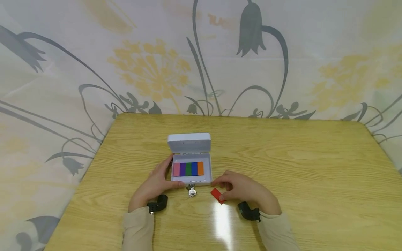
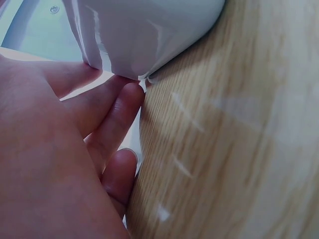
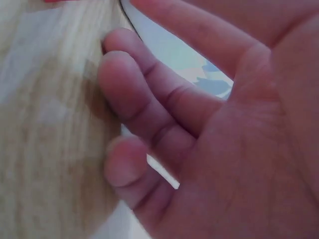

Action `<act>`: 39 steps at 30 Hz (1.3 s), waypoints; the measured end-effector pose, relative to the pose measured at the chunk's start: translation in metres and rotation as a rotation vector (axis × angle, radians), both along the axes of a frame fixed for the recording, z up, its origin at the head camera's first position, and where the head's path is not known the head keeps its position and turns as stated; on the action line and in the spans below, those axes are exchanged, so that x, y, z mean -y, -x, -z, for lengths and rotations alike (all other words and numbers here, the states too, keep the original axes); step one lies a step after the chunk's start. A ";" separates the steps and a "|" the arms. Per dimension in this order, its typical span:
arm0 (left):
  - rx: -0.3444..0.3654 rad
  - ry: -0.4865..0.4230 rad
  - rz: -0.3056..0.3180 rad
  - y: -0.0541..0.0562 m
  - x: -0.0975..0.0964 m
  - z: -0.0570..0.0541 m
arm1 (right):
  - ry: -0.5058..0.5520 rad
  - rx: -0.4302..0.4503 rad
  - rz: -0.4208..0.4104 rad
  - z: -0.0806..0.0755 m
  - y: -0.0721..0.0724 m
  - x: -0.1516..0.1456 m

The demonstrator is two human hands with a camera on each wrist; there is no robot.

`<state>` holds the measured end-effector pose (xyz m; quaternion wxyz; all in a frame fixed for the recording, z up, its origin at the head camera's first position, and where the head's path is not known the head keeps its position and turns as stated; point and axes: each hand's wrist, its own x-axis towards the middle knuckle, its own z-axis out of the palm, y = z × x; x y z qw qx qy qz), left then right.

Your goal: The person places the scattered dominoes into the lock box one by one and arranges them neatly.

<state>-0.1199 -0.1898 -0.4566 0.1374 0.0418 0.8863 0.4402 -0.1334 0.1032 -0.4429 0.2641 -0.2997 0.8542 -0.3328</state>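
A small white metal box (image 1: 208, 170) with its lid (image 1: 189, 143) raised stands on the table. Inside lies a row of coloured blocks: pink, purple, green (image 1: 188, 169), blue and orange. My left hand (image 1: 158, 179) holds the box at its left side, the thumb along the front edge; in the left wrist view its fingertips touch the box's lower edge. By the front right corner, my right hand (image 1: 240, 188) has its thumb on a red block (image 1: 216, 195), with the index finger bent toward the block's far end. In the right wrist view the other fingers are bent near the table.
A metal latch (image 1: 192, 191) hangs at the front of the box. The wooden table (image 1: 298, 153) extends to a patterned cloth (image 1: 220, 69) behind it. Each wrist wears a black camera mount, the left one (image 1: 158, 204) and the right one (image 1: 249, 211).
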 end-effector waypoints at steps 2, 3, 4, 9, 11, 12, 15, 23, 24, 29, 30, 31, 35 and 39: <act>0.002 -0.004 0.000 0.000 0.000 0.000 | -0.009 -0.015 -0.001 0.000 -0.001 -0.001; 0.003 0.000 -0.002 0.000 0.000 0.000 | -0.014 -0.021 -0.001 0.000 -0.001 -0.001; 0.001 0.001 -0.003 0.000 0.000 0.000 | -0.016 -0.028 -0.001 0.000 -0.002 -0.001; -0.007 0.015 -0.001 0.002 0.000 -0.001 | -0.017 -0.038 -0.009 0.000 -0.001 0.000; -0.011 0.014 0.002 0.002 0.000 -0.001 | -0.010 -0.041 -0.014 0.000 -0.001 0.000; -0.013 0.014 0.004 0.003 0.000 0.000 | -0.005 -0.042 -0.015 0.000 -0.001 0.000; -0.011 0.014 0.004 0.003 0.000 0.001 | -0.004 -0.048 -0.015 0.001 -0.001 0.001; -0.012 0.019 0.002 0.002 0.000 0.003 | -0.015 -0.065 -0.010 0.001 -0.003 0.002; -0.012 0.018 0.001 0.002 0.000 0.003 | -0.016 -0.059 -0.004 0.001 -0.003 0.002; -0.020 0.016 0.006 0.001 0.001 0.003 | -0.039 -0.039 0.022 0.000 -0.004 0.004; -0.018 0.015 0.005 0.001 0.000 0.003 | -0.044 -0.038 0.027 0.000 -0.004 0.004; -0.017 0.016 0.005 0.002 0.000 0.003 | -0.049 -0.038 0.030 0.000 -0.004 0.004; -0.016 0.018 0.002 0.002 0.000 0.003 | -0.052 -0.045 0.043 0.001 -0.004 0.004; -0.016 0.015 0.000 0.002 -0.001 0.004 | -0.057 -0.068 0.056 0.001 -0.004 0.004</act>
